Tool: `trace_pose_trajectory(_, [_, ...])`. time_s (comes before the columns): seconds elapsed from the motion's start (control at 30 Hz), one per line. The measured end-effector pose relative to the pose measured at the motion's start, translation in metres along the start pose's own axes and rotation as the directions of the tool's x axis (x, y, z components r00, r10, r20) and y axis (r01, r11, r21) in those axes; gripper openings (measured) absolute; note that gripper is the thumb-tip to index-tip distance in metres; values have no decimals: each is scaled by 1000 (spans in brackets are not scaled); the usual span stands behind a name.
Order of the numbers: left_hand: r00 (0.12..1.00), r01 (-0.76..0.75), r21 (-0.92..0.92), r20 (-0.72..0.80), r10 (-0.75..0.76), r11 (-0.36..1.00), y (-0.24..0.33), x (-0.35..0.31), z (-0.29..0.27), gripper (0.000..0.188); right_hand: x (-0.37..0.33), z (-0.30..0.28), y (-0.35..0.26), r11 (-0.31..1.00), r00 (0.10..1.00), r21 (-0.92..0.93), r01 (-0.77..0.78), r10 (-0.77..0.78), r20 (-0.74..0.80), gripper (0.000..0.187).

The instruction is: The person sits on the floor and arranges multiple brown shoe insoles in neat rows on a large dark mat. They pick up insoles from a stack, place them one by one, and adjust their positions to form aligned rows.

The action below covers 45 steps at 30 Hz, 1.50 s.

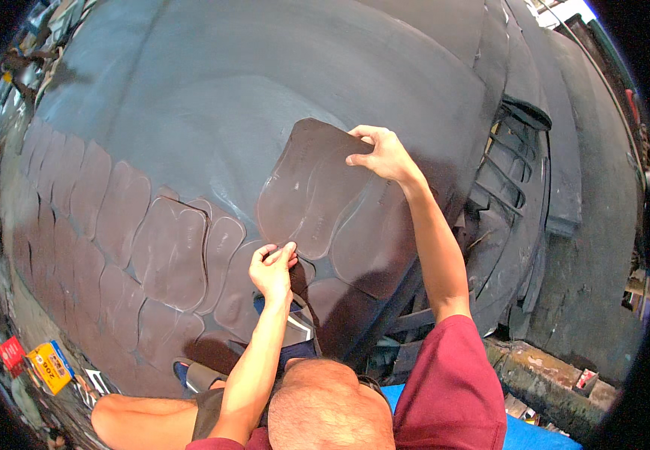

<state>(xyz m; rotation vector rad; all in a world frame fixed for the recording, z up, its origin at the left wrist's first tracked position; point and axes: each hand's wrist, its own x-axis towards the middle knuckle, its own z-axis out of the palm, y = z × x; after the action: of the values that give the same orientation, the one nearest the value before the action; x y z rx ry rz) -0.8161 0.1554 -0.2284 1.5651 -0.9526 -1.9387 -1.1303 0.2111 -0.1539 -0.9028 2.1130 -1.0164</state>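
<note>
A flat brown sole sheet [306,180], with sole outlines marked on it, is held over the broad dark grey sheet surface in front of me. My right hand [382,154] grips its upper right corner, thumb on the top face and fingers partly hidden behind the edge. At the near edge, my left hand [272,271] is closed in a pinch on the same sheet. Another brown sole piece [377,244] lies just to its right. Left of my left hand, a small stack of brown sole pieces [171,255] rests on others.
Rows of similar brown pieces [122,202] cover the left side of the grey surface [212,90]. Dark scrap with cut-out holes [505,172] is piled at the right, beside tall dark sheets [595,150]. A yellow box [51,367] sits at lower left; blue material [531,435] lies at lower right.
</note>
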Motion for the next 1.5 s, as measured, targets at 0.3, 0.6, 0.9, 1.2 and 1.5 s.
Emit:
trace_pose_trajectory(0.3, [892,-400,445,-10,452,801,-8,0,0,30,-41,46,-53,614,905,-789,19,-347,-248,81])
trace_pose_trajectory(0.6, [502,-331,895,-103,859,301,42,37,-148,54,-106,123,-25,566,891,-705,427,-395,222,63])
trace_pose_trajectory(0.9, [470,-503,631,-373,800,590,79,37,-198,50,-68,213,-138,548,624,-338,765,-760,181,49])
trace_pose_trajectory(1.2, [621,-734,133,-266,737,666,136,-8,-156,39,-14,283,-198,169,169,-6,986,-985,39,48])
trace_pose_trajectory(1.5, [909,-318,-160,-330,253,934,157,-10,-156,36,-4,289,-198,104,102,-74,992,-994,-32,34])
